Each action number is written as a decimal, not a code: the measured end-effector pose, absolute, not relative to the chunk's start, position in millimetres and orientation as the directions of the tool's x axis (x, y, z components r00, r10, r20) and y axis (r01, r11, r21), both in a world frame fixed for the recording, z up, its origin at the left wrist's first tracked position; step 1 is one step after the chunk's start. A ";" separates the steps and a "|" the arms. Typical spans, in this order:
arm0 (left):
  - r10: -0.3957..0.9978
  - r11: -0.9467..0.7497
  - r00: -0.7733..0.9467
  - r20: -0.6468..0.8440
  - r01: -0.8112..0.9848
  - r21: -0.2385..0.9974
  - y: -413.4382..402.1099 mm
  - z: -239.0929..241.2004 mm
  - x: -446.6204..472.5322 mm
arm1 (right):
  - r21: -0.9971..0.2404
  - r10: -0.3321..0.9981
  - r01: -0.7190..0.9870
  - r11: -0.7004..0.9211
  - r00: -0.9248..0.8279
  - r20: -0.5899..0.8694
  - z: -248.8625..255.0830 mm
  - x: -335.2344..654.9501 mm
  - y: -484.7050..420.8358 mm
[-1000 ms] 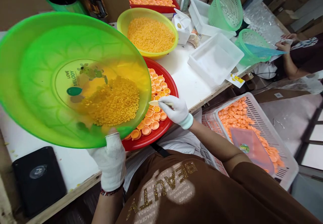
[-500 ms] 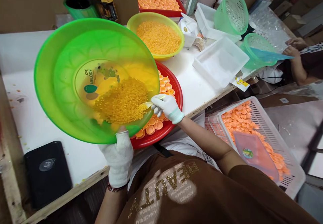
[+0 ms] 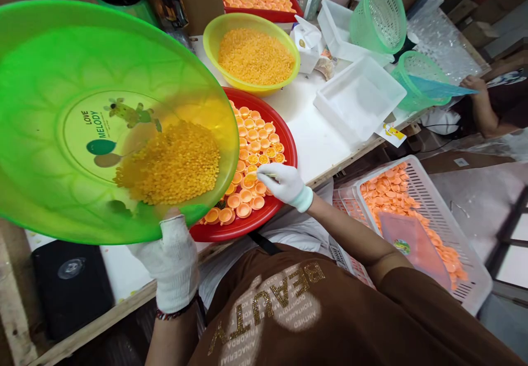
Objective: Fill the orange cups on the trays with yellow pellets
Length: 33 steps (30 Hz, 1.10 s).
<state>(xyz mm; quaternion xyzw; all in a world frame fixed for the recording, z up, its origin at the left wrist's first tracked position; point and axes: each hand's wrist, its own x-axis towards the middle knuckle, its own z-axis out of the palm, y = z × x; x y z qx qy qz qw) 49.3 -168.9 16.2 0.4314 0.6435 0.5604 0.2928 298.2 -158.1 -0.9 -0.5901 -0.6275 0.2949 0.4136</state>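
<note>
My gloved left hand (image 3: 175,259) grips the near rim of a big green basin (image 3: 45,190), its thumb over the edge. The basin is tilted, and a heap of small yellow beads (image 3: 181,160) lies at its lower right side. My gloved right hand (image 3: 286,183) is closed around a small pale spoon (image 3: 268,175), above a red round tray (image 3: 291,140). Rows of small orange cups (image 3: 246,195) fill that tray, and a few near my right hand hold yellow beads. The basin covers the tray's left part.
Behind the tray stands a yellow bowl (image 3: 209,42) of the same beads. White plastic bins (image 3: 358,99) and green baskets (image 3: 377,17) are at the right. A crate (image 3: 474,283) of orange pieces sits low right. A black tablet-like object (image 3: 72,294) lies left. Another person's hand (image 3: 474,84) holds something blue.
My left hand has moved the green basin to the left, uncovering more of the red tray. My right hand has brought the spoon out of the beads to over the orange cups.
</note>
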 end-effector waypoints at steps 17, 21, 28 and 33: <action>0.944 -0.046 -0.302 0.132 0.277 0.960 -180.3 11.1 58.5 | -0.929 0.925 0.031 -0.368 0.114 -0.362 19.7 244.6 -129.2; 0.935 -0.020 -0.337 0.110 0.260 0.965 -179.7 14.7 57.8 | -0.922 0.909 -0.100 -0.375 0.158 -0.387 20.5 257.3 -131.5; 0.915 -0.028 -0.384 0.123 0.242 0.970 -175.9 20.2 55.1 | -0.935 0.910 -0.104 -0.340 0.216 -0.355 18.8 305.7 -155.8; 0.900 0.005 -0.424 0.096 0.231 0.973 -173.2 23.9 53.6 | -0.936 0.944 0.217 -0.279 0.239 -0.226 9.7 316.1 -177.6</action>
